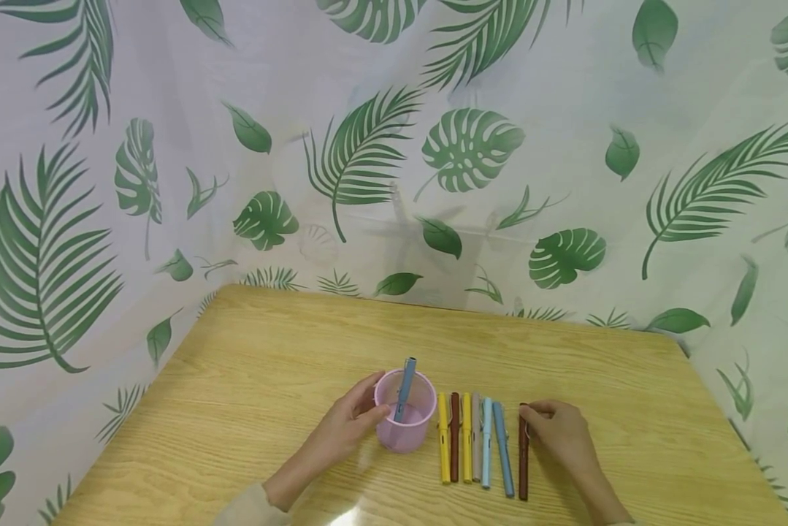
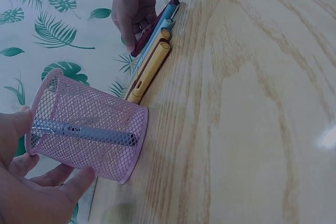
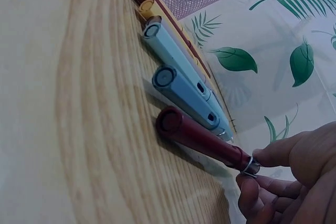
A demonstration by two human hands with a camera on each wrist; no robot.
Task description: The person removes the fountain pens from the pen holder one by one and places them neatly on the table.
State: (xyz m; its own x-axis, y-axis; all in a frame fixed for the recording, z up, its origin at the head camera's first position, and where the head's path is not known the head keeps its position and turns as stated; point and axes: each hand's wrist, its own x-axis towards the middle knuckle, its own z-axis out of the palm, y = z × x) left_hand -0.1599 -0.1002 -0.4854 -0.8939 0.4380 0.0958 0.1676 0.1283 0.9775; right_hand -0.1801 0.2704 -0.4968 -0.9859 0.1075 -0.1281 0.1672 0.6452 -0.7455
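My left hand [image 1: 347, 424] grips a pink mesh pen cup [image 1: 402, 438], its thumb by the rim and its other fingers around the side. One grey-blue pen [image 1: 407, 380] leans inside the cup. At the right, my right hand [image 1: 561, 435] pinches the far end of a dark red pen [image 3: 202, 137], near its metal clip. That pen lies at the right end of a row of pens. Beside it are a blue pen [image 1: 502, 449], a light blue pen [image 1: 486, 442], a grey pen [image 1: 476, 438], two yellow pens [image 1: 467, 438] and another dark red pen [image 1: 455, 438].
A wood-grain table [image 1: 269, 351] carries everything. The pen row lies just right of the cup, its leftmost yellow pen [image 1: 444, 446] closest to it. A white cloth [image 1: 367, 263] with green leaf prints hangs behind the table and along its sides.
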